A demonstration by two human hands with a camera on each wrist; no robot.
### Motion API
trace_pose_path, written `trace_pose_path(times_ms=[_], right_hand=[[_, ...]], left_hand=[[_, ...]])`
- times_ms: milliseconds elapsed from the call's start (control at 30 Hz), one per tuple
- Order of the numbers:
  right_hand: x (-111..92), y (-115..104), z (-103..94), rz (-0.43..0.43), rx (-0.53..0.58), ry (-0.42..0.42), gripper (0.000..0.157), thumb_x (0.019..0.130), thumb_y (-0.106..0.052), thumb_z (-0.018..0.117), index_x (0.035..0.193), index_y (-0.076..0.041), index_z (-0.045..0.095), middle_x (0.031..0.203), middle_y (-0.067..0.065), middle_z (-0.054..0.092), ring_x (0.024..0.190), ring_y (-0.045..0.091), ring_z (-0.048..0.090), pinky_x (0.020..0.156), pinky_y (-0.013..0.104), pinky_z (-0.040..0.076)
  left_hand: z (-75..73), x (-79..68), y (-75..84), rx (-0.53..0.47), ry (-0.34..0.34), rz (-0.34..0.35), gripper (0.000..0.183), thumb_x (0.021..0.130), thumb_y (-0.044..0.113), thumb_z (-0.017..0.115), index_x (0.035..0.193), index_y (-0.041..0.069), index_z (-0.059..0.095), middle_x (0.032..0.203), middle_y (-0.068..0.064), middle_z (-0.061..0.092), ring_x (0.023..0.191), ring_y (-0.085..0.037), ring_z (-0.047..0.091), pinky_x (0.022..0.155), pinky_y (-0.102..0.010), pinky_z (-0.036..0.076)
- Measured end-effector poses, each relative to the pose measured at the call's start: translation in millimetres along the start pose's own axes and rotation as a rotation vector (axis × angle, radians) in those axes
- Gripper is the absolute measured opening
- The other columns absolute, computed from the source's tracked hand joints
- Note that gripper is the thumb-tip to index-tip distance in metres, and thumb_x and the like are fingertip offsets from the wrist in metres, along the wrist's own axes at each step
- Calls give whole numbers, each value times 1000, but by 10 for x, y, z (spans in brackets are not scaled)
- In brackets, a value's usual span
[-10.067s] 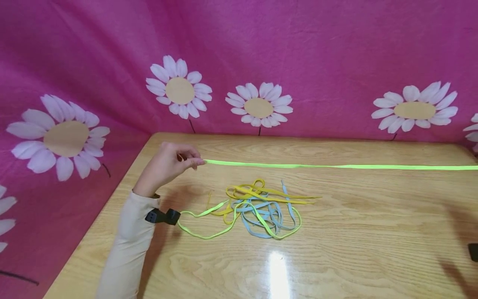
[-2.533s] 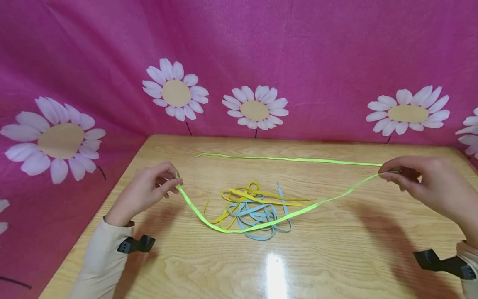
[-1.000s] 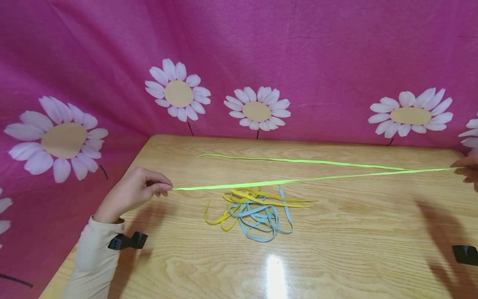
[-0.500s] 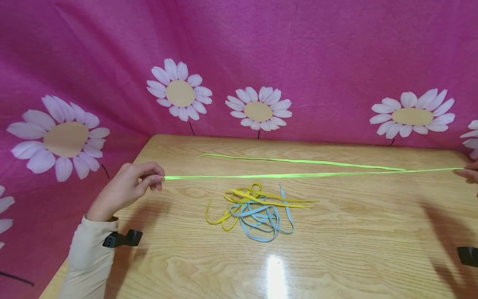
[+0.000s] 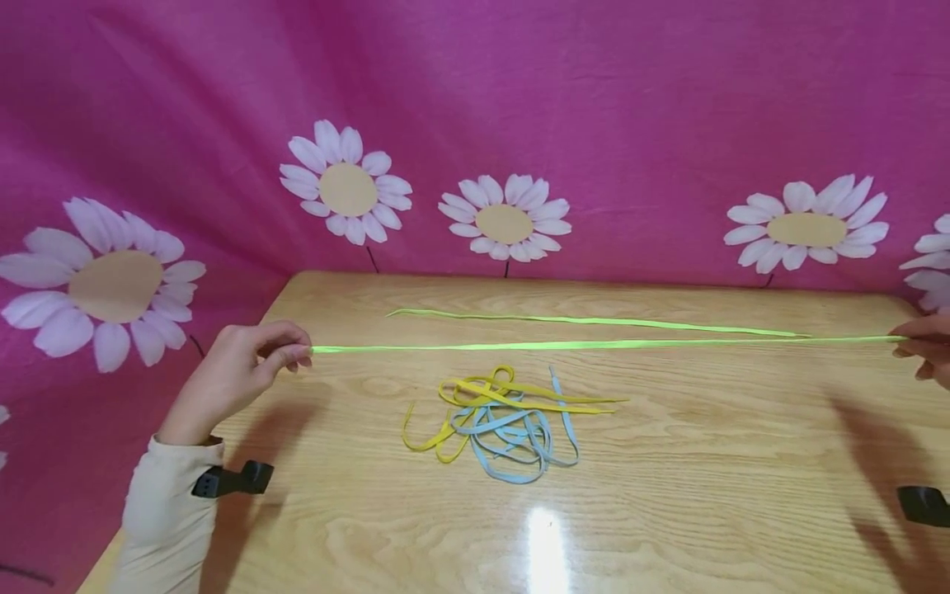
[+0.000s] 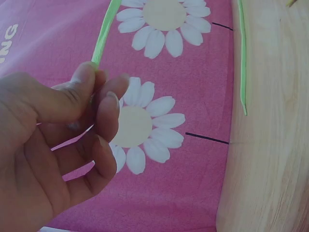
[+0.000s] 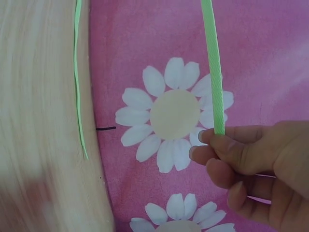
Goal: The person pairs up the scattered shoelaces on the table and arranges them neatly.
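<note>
A neon green shoelace [image 5: 549, 346] runs straight and taut between both hands, raised above the table. My left hand [image 5: 241, 367] pinches one end between thumb and fingers, with the other fingers loosely curled in the left wrist view. At the right edge of the head view, my right hand [image 5: 928, 346] pinches the other end; the right wrist view shows its thumb and fingers on the lace [image 7: 215, 72]. Behind the held lace, a second neon green shoelace [image 5: 594, 320] lies stretched out along the back of the table. Nearer me, yellow shoelaces [image 5: 490, 388] and light blue shoelaces [image 5: 512, 445] lie in a loose tangle.
The wooden table [image 5: 705, 495] ends at the back against a pink cloth [image 5: 631, 107] printed with white daisies. On the left the same cloth hangs along the table's side. A bright light reflection [image 5: 547, 544] shows near the front.
The first green lace, earlier held stretched, now lies at the back. The second green lace has left the pile and been pulled from slack to taut; lately my left hand has moved left and slightly up.
</note>
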State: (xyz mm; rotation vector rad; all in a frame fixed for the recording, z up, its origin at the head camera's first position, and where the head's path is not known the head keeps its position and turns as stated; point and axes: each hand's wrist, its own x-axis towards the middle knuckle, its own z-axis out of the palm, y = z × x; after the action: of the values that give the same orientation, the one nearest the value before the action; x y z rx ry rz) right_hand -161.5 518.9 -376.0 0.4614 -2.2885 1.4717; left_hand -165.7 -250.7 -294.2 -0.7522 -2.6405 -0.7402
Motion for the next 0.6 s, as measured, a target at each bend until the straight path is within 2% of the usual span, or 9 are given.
trace_pose_path(times_ms=[67, 133, 167, 300, 333, 467, 600], right_hand=[[-16, 92, 7, -68, -182, 43, 21, 95, -29, 51, 94, -47, 62, 75, -35, 59, 58, -17, 53, 38, 9, 35], [-11, 102, 57, -122, -271, 75, 22, 96, -24, 52, 95, -44, 61, 79, -40, 57, 56, -18, 52, 38, 10, 35], [1, 89, 91, -162, -279, 82, 16, 94, -27, 55, 95, -42, 62, 78, -39, 58, 55, -18, 52, 37, 10, 35], [51, -219, 253, -174, -73, -17, 13, 91, -20, 60, 91, -31, 68, 76, -29, 64, 60, -14, 58, 38, 9, 36], [69, -279, 279, -166, -56, -36, 10, 89, -25, 61, 91, -31, 68, 75, -26, 65, 60, -13, 58, 39, 9, 37], [159, -449, 335, -129, -149, -104, 12, 87, -31, 54, 90, -37, 64, 73, -29, 62, 58, -15, 55, 40, 9, 36], [222, -458, 349, -134, -278, -127, 13, 86, -33, 53, 90, -44, 60, 74, -34, 58, 57, -17, 51, 41, 9, 36]], left_hand=[[-9, 9, -17, 5, 11, -13, 13, 82, -4, 72, 83, 9, 69, 73, 3, 65, 65, -10, 58, 52, -23, 44], [-11, 19, -37, 11, 13, -22, 10, 82, -3, 72, 84, 7, 70, 73, 2, 64, 64, -10, 56, 52, -23, 44], [-8, 34, -49, 13, 12, -21, 9, 82, -3, 72, 84, 6, 70, 72, 2, 64, 64, -10, 55, 52, -23, 43], [21, 152, -131, 24, -22, -17, 3, 86, 2, 70, 84, 4, 70, 68, 2, 61, 61, -10, 53, 51, -24, 41], [30, 188, -158, 25, -32, -23, 3, 87, 3, 69, 84, 4, 70, 68, 1, 62, 61, -11, 54, 51, -24, 41], [59, 316, -277, 12, -82, -65, 5, 89, 2, 67, 85, 3, 70, 70, -3, 63, 64, -18, 57, 55, -25, 43], [111, 398, -373, -19, -110, -99, 6, 90, 2, 66, 86, 2, 70, 72, -7, 65, 65, -22, 60, 58, -26, 46]])
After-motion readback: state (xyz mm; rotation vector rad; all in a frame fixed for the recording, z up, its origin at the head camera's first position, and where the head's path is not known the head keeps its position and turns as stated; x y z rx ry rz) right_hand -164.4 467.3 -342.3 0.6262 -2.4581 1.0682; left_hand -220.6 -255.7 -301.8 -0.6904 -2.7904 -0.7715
